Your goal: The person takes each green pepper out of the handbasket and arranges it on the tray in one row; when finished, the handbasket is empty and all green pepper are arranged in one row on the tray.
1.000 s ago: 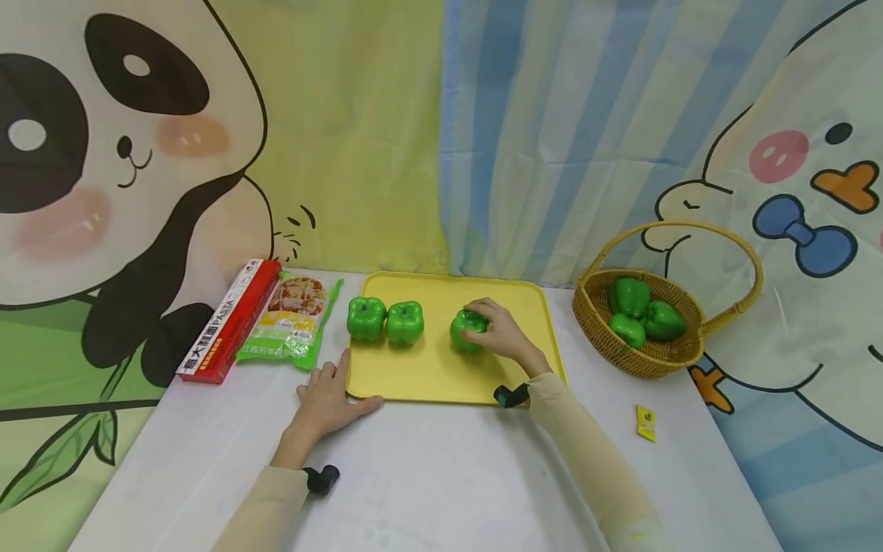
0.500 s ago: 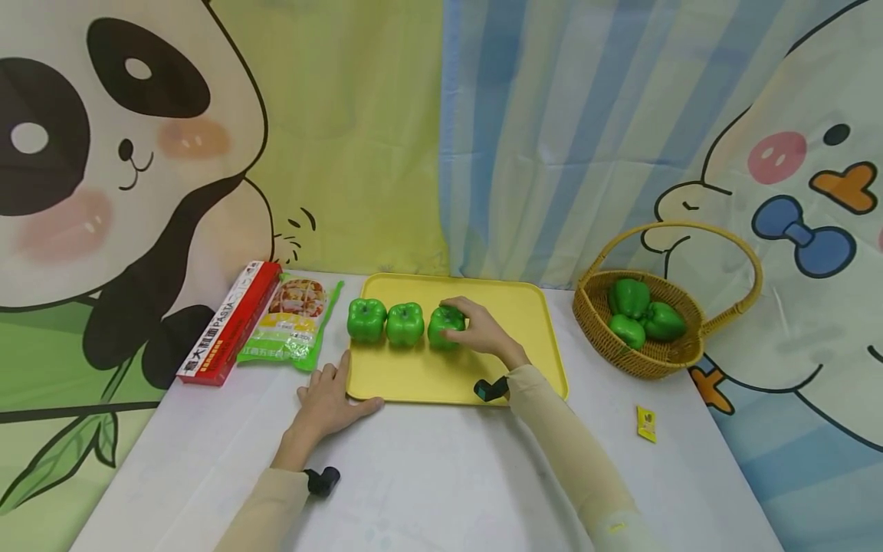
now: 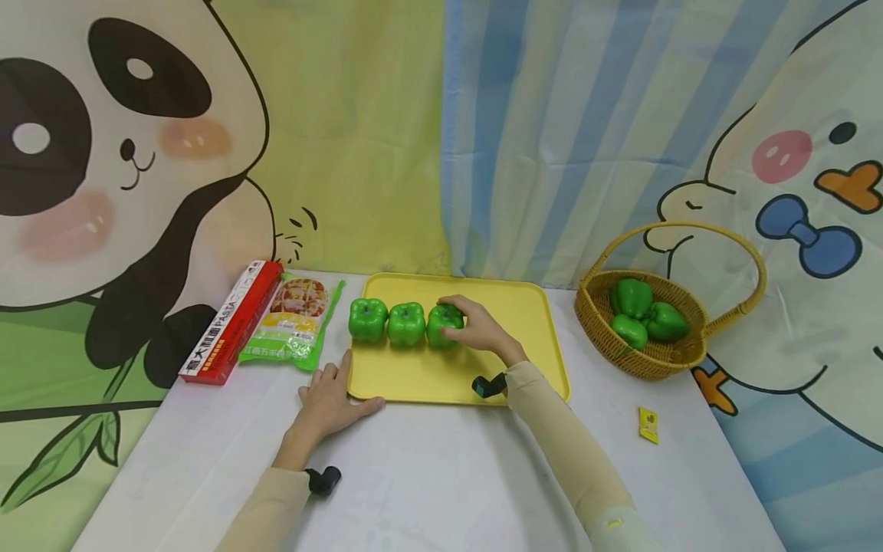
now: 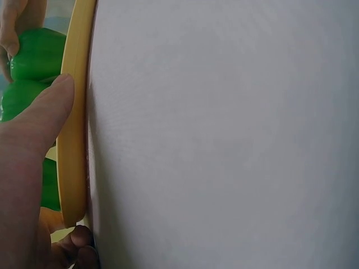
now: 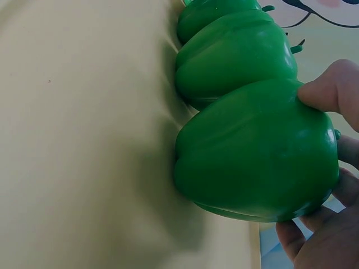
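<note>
In the head view, three green bell peppers stand in a row on the yellow tray (image 3: 510, 376). My right hand (image 3: 483, 330) holds the rightmost bell pepper (image 3: 440, 328), thumb and fingers around its upper part. In the right wrist view that bell pepper (image 5: 252, 157) touches or nearly touches the middle bell pepper (image 5: 235, 59). The middle bell pepper (image 3: 405, 325) sits beside the left bell pepper (image 3: 368, 320). My left hand (image 3: 331, 402) rests at the tray's front left corner, fingers spread. Its thumb lies against the front rim, seen in the left wrist view.
A wicker basket (image 3: 593, 322) with three more green bell peppers stands at the right. Closer in lies a small yellow packet (image 3: 648, 425). Left of the tray are a green food bag (image 3: 293, 322) and a red pasta box (image 3: 231, 322). Printed curtains hang behind the table.
My right hand has slid the third bell pepper leftward across the tray, up to the middle one. In the last half second it has stayed there. My left hand has kept its place.
</note>
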`<action>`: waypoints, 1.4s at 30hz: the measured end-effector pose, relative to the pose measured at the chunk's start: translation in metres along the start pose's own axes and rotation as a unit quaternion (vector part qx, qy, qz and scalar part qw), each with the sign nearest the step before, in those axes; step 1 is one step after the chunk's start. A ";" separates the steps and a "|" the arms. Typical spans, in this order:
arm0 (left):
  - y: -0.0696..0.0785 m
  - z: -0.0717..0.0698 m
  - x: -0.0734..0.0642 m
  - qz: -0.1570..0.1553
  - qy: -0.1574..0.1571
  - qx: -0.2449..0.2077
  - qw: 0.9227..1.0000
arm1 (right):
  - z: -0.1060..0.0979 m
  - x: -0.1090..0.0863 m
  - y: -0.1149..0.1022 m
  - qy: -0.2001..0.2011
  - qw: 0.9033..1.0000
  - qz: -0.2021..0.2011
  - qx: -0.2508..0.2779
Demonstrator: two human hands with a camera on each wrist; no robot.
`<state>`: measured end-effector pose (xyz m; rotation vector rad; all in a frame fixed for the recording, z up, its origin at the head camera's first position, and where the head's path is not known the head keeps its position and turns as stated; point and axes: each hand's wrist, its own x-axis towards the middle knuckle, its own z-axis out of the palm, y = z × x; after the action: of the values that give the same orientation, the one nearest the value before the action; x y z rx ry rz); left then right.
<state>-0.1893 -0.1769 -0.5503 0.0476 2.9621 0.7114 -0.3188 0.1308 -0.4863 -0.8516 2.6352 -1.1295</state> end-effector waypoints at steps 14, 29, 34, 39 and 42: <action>0.001 0.001 0.001 0.000 -0.001 -0.001 1.000 | -0.001 0.002 0.000 0.000 1.000 -0.007 0.008; 0.001 -0.001 0.000 -0.001 -0.005 0.004 1.000 | -0.001 0.003 0.000 -0.007 1.000 -0.010 0.020; 0.001 -0.001 0.000 -0.001 -0.005 0.002 1.000 | 0.000 0.003 0.001 -0.004 1.000 -0.009 0.023; 0.001 -0.002 0.000 -0.002 -0.006 0.004 1.000 | 0.002 0.002 0.001 0.001 1.000 -0.006 0.021; 0.001 -0.002 -0.001 -0.002 -0.007 0.004 1.000 | 0.001 0.000 0.001 0.008 1.000 -0.004 0.021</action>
<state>-0.1885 -0.1768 -0.5478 0.0482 2.9518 0.6959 -0.3192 0.1302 -0.4876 -0.8489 2.6138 -1.1942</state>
